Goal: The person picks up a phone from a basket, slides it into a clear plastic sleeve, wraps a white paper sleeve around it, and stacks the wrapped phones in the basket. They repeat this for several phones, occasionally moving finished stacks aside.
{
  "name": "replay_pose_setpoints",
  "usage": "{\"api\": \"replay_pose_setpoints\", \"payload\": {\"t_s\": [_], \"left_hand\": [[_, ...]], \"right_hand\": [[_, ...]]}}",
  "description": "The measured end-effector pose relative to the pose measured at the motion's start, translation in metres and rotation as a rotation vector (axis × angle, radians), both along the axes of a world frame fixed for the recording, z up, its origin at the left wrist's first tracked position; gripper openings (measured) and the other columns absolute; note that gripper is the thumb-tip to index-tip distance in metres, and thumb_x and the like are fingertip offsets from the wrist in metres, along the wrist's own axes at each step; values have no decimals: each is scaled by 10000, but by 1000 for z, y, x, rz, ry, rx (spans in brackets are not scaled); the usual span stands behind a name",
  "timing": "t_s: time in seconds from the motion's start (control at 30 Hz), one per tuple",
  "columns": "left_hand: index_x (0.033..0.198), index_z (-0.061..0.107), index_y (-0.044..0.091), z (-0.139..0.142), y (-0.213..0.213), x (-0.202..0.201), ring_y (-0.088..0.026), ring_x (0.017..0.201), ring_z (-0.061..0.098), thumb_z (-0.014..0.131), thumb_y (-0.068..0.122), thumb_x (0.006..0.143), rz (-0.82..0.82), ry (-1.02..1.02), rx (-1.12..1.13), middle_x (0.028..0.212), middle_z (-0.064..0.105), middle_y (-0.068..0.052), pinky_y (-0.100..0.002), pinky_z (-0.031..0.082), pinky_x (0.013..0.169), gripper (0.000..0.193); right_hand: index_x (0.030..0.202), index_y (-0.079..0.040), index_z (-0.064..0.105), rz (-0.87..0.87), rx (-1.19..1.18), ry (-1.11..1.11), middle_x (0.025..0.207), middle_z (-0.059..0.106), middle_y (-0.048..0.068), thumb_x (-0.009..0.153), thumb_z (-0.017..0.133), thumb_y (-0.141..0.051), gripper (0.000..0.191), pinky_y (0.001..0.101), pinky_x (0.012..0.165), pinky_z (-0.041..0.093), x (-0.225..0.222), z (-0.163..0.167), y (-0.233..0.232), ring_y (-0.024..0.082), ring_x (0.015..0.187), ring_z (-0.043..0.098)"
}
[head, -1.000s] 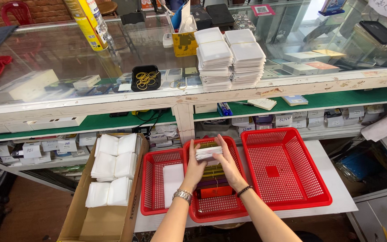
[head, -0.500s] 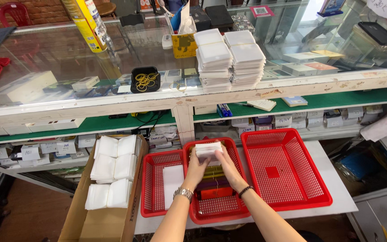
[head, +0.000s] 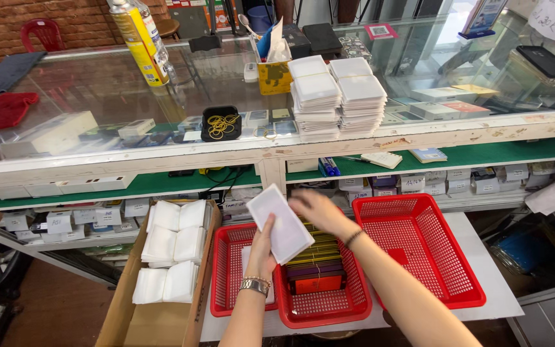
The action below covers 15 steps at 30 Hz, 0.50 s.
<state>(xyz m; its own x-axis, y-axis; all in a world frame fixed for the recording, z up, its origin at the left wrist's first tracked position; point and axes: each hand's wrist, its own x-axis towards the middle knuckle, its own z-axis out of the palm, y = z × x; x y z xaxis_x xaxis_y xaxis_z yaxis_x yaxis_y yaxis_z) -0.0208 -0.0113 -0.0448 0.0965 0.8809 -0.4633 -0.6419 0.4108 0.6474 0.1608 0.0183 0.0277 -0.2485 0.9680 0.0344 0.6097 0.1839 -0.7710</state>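
Observation:
My left hand (head: 263,252) holds up a flat white pouch (head: 279,222) over the red baskets; a metal watch is on that wrist. My right hand (head: 313,209) hovers just right of the pouch, fingers curled, blurred, above the middle red basket (head: 319,307), which holds a row of thin dark and orange packets (head: 316,268). Whether the right hand holds anything I cannot tell. The left red basket (head: 225,270) holds a white pouch partly hidden by my arm.
An empty red basket (head: 419,247) sits at the right on a white table. A cardboard box (head: 155,308) with several white pouches stands at the left. On the glass counter behind stand two stacks of white pouches (head: 338,96), a black tray of rubber bands (head: 221,123) and a yellow bottle (head: 139,42).
Both hands were together on a small bundle over the middle basket. Now the left hand has lifted a white pouch upright and the right hand has moved off to its right.

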Motion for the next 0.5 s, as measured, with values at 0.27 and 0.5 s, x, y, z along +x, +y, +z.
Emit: {"api": "replay_pose_setpoints", "payload": {"t_s": [0.27,0.5], "left_hand": [[1392,568,45,-1,1,-43,-251,1107,678,712,429,881,68,-58,-29,1267,679,-119,-414,580,913,655],[1381,564,48,0,-1,-57,-239,1112,695,707,433,872,70,-89,11,1259,694,-117,-406,590,925,654]], "right_hand": [[1143,-42,623,94,454,-224,1565,342,182,803,622,-31,340,469,856,532,-45,65,95,384,1050,626],[1039,-26,672,41,570,-267,1344,583,87,860,573,29,212,426,921,539,-43,50,101,313,1121,647]]}}
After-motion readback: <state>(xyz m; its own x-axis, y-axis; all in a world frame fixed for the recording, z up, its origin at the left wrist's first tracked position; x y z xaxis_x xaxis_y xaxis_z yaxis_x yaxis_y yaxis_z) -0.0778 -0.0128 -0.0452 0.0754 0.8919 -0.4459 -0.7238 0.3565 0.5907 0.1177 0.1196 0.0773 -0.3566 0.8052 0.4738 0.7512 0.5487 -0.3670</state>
